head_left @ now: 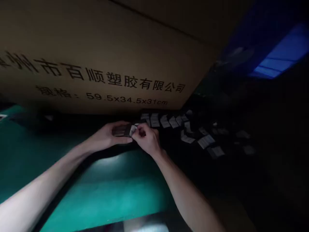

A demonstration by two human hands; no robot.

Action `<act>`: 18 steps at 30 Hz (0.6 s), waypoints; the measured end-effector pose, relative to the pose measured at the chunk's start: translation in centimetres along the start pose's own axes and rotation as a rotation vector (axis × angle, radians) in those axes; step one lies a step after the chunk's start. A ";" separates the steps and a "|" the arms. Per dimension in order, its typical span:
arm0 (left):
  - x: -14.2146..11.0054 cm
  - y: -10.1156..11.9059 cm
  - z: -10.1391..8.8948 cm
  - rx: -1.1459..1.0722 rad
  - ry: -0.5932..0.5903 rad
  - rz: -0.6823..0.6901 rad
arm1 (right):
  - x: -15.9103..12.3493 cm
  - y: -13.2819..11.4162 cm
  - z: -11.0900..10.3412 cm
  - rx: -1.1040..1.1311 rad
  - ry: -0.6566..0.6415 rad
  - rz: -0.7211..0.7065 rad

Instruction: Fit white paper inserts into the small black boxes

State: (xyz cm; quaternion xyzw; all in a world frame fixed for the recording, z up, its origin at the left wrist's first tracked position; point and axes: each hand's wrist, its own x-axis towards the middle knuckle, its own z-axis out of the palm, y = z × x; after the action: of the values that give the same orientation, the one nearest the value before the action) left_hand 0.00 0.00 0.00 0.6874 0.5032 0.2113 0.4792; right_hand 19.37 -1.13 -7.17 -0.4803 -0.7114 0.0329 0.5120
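Observation:
My left hand grips a small dark box between thumb and fingers, with the box's end pointing right. At that end, my right hand has its thumb and fingertips pinched on a small whitish folded paper, which looks partly inside the box opening. The dim light hides the box's far side and its contents. Just beyond my right hand lie several folded white papers in a loose row on a dark surface.
A large cardboard carton with printed characters stands close behind my hands. More folded papers are scattered to the right. The green table surface spreads in front of me. A blue shape shows at the upper right; the right side is very dark.

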 end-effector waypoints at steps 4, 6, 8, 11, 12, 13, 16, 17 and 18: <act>0.4 -0.8 -0.3 -0.057 0.005 0.016 | -0.1 -0.3 0.1 -0.018 -0.020 0.045; 0.8 -1.5 -0.4 -0.082 0.048 0.024 | 0.0 -0.5 -0.1 -0.004 -0.010 0.027; 1.2 -2.2 -0.4 -0.114 0.105 0.043 | 0.1 -0.5 -0.5 0.011 0.025 -0.006; 1.5 -2.9 -0.4 -0.155 0.112 0.073 | 0.3 -0.4 -0.9 0.024 0.061 -0.023; 1.5 -3.0 -0.4 -0.162 0.097 0.078 | 0.3 -0.3 -1.0 0.023 0.065 -0.012; 1.5 -3.0 -0.4 -0.166 0.087 0.082 | 0.4 -0.3 -1.0 0.022 0.063 0.003; 1.4 -2.8 -0.3 -0.179 0.094 0.085 | 0.5 -0.3 -0.9 0.025 0.023 0.036; 1.3 -2.6 -0.3 -0.181 0.102 0.085 | 0.5 -0.4 -1.0 0.029 0.001 0.039; 1.3 -2.5 -0.3 -0.182 0.112 0.081 | 0.5 -0.4 -1.0 0.033 -0.020 0.042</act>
State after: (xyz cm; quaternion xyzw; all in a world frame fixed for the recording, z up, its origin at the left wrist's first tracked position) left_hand -0.90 1.32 -2.27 0.6480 0.4795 0.3134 0.5020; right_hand 19.83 -1.42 -6.14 -0.4862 -0.7056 0.0599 0.5119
